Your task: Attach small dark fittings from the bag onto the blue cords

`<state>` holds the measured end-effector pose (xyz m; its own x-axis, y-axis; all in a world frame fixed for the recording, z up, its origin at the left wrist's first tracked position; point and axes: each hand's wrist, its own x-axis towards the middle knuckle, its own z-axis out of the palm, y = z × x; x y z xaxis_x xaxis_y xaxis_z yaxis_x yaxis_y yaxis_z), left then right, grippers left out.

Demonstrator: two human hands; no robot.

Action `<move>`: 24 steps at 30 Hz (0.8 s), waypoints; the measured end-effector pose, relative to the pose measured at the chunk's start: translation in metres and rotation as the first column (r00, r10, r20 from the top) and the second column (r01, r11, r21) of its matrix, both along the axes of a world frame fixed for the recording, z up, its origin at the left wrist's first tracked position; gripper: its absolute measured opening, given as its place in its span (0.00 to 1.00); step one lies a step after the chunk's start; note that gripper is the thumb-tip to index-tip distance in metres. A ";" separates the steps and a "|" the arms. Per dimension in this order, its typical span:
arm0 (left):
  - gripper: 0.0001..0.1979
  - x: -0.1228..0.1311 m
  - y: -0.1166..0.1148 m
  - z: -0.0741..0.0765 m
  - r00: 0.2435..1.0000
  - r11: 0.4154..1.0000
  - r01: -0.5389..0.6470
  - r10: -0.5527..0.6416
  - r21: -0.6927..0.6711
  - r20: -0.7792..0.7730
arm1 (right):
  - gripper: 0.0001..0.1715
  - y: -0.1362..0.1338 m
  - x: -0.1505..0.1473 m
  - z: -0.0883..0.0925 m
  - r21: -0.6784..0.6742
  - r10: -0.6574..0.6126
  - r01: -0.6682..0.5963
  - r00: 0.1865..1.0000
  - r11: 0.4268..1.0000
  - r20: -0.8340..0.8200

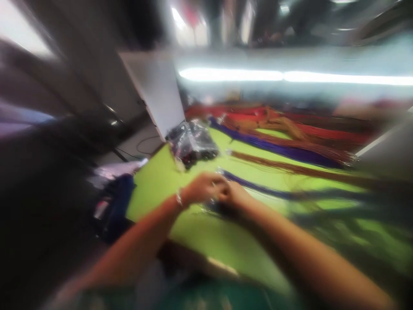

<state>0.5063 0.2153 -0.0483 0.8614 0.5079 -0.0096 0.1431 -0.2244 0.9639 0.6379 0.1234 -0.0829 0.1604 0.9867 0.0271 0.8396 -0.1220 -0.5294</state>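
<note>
My left hand (204, 187), with a bracelet at its wrist, and my right hand (238, 194) meet over the green tabletop (190, 230). Both have their fingers curled in, pressed close together. Whatever they pinch is small and smeared by motion, so I cannot make it out. Just beyond them lies the end of a thin blue wire bundle (258, 186), stretching to the right. Under and beside the right hand is something dark and shiny, too blurred to name. A brown wire bundle (284, 164) runs farther back.
A clear plastic bag of dark small parts (193, 144) sits at the back left, before an upright white panel (158, 90). Purple wires (274, 147) and red wires (332, 132) cover the back right. Dark blue cloth (116, 206) hangs by the left edge. Bright tube lights (232, 75) cross behind.
</note>
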 end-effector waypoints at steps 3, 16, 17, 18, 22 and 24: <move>0.11 -0.004 0.069 -0.004 0.822 0.684 -0.236 0.519 0.690 -0.233 | 0.07 0.001 0.008 0.006 -0.046 -0.080 0.079 0.996 0.996 -0.037; 0.20 -0.015 0.089 -0.038 0.822 0.612 -0.274 0.550 0.742 -0.150 | 0.07 -0.002 -0.008 0.030 0.010 -0.164 0.187 0.882 0.982 -0.442; 0.20 -0.016 0.085 -0.034 0.854 0.691 -0.334 0.510 0.641 -0.105 | 0.07 -0.004 -0.007 0.030 0.020 -0.181 0.214 0.868 0.977 -0.462; 0.19 -0.016 0.079 -0.031 0.888 0.791 -0.366 0.454 0.490 -0.069 | 0.07 -0.006 -0.004 0.031 0.017 -0.207 0.247 0.848 0.969 -0.488; 0.18 -0.005 0.046 -0.023 0.984 0.942 -0.159 0.174 -0.297 0.024 | 0.06 -0.016 0.011 0.032 -0.042 -0.327 0.366 0.764 0.930 -0.556; 0.18 0.002 0.031 -0.022 0.991 0.836 -0.057 0.114 -0.546 0.072 | 0.07 -0.020 0.017 0.027 -0.014 -0.332 0.386 0.773 0.922 -0.541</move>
